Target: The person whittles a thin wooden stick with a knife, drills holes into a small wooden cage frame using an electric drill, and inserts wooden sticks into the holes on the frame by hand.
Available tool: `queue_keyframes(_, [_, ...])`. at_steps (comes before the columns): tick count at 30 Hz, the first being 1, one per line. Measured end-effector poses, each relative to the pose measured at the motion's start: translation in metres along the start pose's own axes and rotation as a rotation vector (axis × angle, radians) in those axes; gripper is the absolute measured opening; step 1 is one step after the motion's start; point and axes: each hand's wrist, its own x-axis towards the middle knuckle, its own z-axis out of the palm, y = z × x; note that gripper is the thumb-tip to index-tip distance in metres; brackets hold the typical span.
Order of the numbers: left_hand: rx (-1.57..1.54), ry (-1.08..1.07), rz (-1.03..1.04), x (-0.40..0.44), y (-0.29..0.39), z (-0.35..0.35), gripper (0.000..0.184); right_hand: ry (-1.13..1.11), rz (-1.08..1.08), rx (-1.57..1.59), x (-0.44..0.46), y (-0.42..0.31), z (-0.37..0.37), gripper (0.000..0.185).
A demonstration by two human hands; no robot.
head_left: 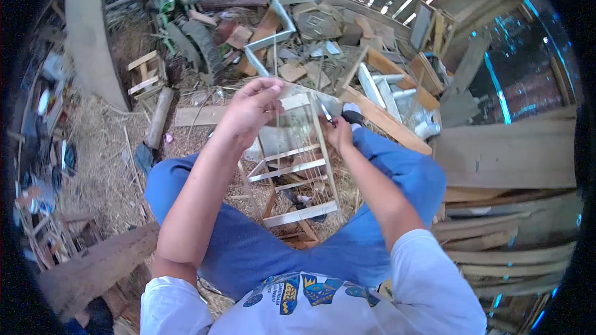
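My left hand [253,108] is raised over the far end of a small wooden frame, its fingers pinched on a thin pale strip [277,56] that stands roughly upright. Whether the strip is bamboo or cord I cannot tell. Lower and to the right, my right hand [339,134] is closed around the dark handle of a small knife [326,112], blade pointing up and away. Between my legs stands the slatted wooden frame [288,172], with several fine strands along its right side. The knife is just beside the frame's right rail.
Behind the frame lie wood offcuts [316,74] and a pale angled bar [271,40]. A long plank [388,121] slants past my right knee. Left of my leg is a short log [159,118] near a small wooden stool [146,73]. Boards [509,155] are stacked at right.
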Motion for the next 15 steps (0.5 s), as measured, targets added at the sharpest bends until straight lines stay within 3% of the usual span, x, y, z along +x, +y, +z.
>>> queue_keyframes(2, [-0.044, 0.0, -0.029, -0.002, 0.0, 0.002, 0.01, 0.098, -0.091, -0.099, 0.001, 0.035, 0.031, 0.026])
queue_keyframes(4, [-0.047, 0.0, -0.033, -0.004, 0.001, -0.002, 0.01, 0.005, 0.097, 0.024, -0.007, 0.017, 0.025, 0.026])
queue_keyframes(8, [-0.009, -0.01, -0.045, -0.005, 0.004, 0.0, 0.011, -0.069, 0.114, 0.073, -0.007, 0.007, 0.009, 0.028])
queue_keyframes(9, [0.007, 0.007, -0.053, -0.005, 0.004, 0.0, 0.012, -0.015, 0.004, 0.024, -0.006, 0.013, 0.011, 0.026])
queue_keyframes(15, [0.011, 0.014, -0.036, -0.01, 0.008, 0.0, 0.012, 0.149, -0.025, 0.115, 0.018, -0.005, -0.005, 0.016])
